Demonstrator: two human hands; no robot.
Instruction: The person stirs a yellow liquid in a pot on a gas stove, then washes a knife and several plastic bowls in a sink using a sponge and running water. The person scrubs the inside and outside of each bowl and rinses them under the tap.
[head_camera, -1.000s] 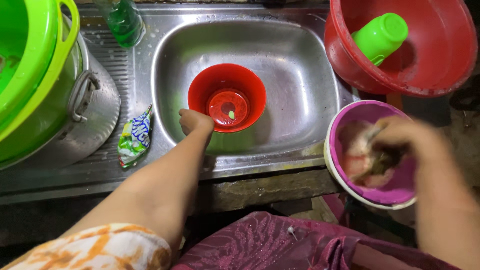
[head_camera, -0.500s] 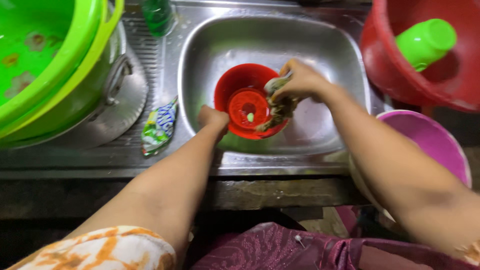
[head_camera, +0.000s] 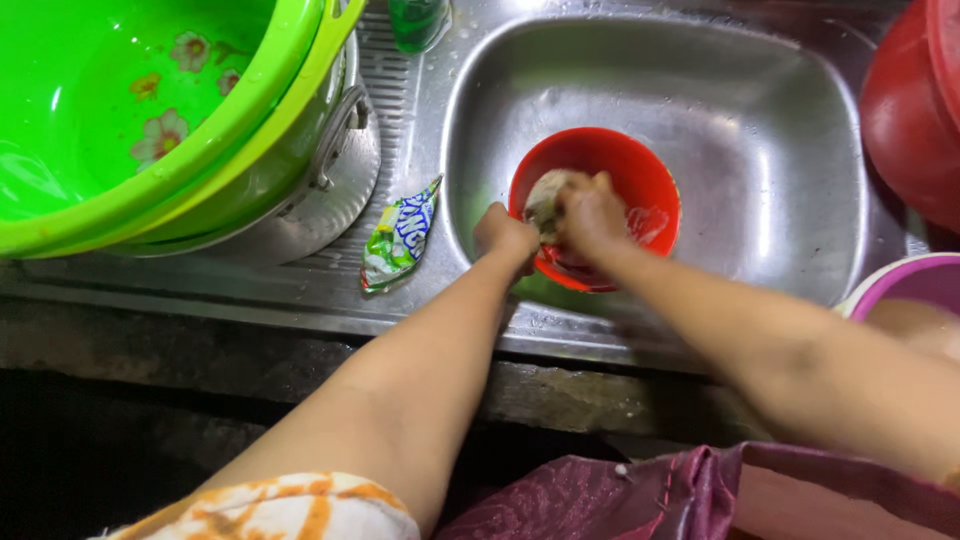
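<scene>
While the left hand (head_camera: 505, 232) is gripping the near-left rim of the red bowl (head_camera: 640, 185), the right hand (head_camera: 590, 212) is pressing a pale sponge (head_camera: 545, 195) against the bowl's inner wall. The bowl is sitting in the sink (head_camera: 760, 130), toward its near-left part, with the left hand's fingers curled tight over the rim to steady it. The right hand is closed around the sponge, its fingers bunched, and is working at the left side of the bowl's inside.

A second ago the right hand was down in the purple bowl (head_camera: 905, 285), which stands off the sink's near-right corner, gathering the sponge; half a second ago it was arriving over the red bowl. It is now fully engaged with the inner surface. By this judgement the loading of the sponge is finished and the scrubbing stage is under way, with rinsing not yet begun. The left hand has kept its hold on the rim throughout.

Left of the sink, on the ribbed drainboard of the counter (head_camera: 300, 290), a small green sachet (head_camera: 400, 235) is lying flat. Farther left of the sink, a green basin (head_camera: 150, 120) is resting on a steel pot (head_camera: 320, 200). A red tub (head_camera: 915, 110) is standing at the sink's right edge.
</scene>
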